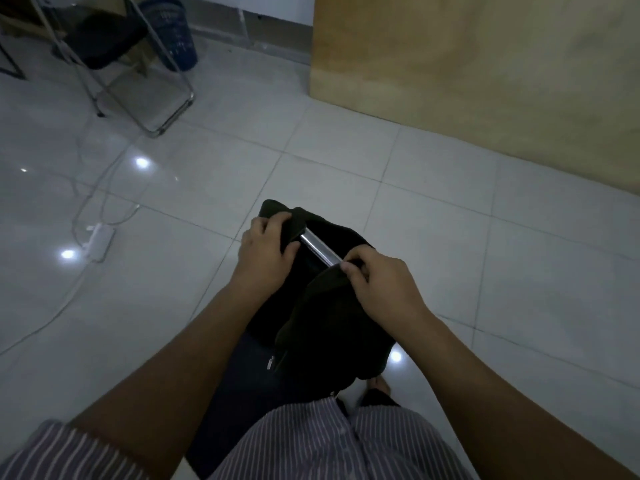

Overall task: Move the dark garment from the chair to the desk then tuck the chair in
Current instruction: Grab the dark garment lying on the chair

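Dim room, glossy pale floor tiles [398, 188] under me, a tan wooden panel [485, 64] ahead on my right. My left hand [266, 251] and right hand [384, 282] each grip the dark garment [332, 327], draped over what looks like the chair's chrome top rail [318, 249]. Far left stand a folding chair [114, 46], a blue bin [176, 32], and a white power strip [98, 239].

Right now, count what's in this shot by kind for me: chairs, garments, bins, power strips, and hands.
Chairs: 2, one under the dark garment, showing only its chrome rail, and a folding chair
Garments: 1
Bins: 1, blue bin
Power strips: 1, white power strip
Hands: 2, left hand, right hand
Total: 7
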